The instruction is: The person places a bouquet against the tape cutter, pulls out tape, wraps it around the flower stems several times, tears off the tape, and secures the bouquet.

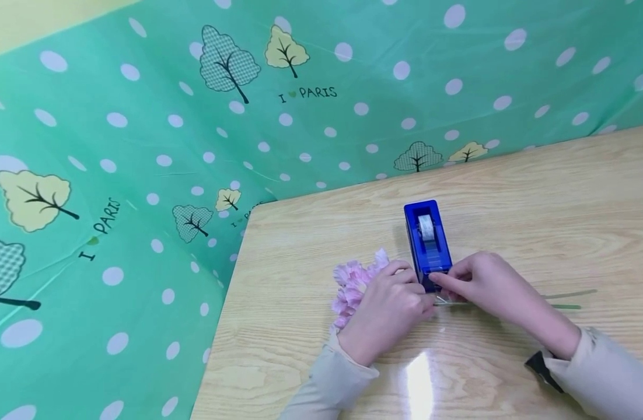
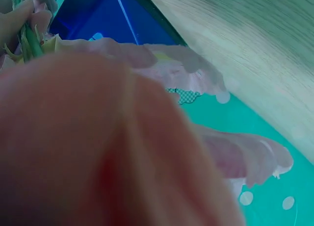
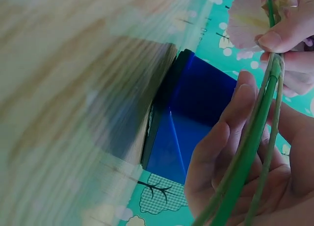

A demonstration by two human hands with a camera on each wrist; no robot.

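Note:
My left hand (image 1: 392, 306) pinches the green stems (image 3: 267, 91) of pink-lilac artificial flowers (image 1: 353, 286) just below the blooms. In the right wrist view, its thumb and fingertips press around the stems. My right hand (image 1: 489, 289) has its curled fingers at the front end of a blue tape dispenser (image 1: 430, 245), apparently pinching clear tape there; the tape is hard to make out. A shiny clear bit (image 1: 441, 299) shows at the stems between the hands. The stems run beneath my right hand and out to its right. A blurred part of my left hand covers much of the left wrist view.
A roll of tape (image 1: 426, 227) sits inside the dispenser. The wood-grain table (image 1: 279, 262) meets a green dotted cloth (image 1: 311, 134) with tree prints at the back and left. A black strap (image 1: 543, 371) is at my right cuff.

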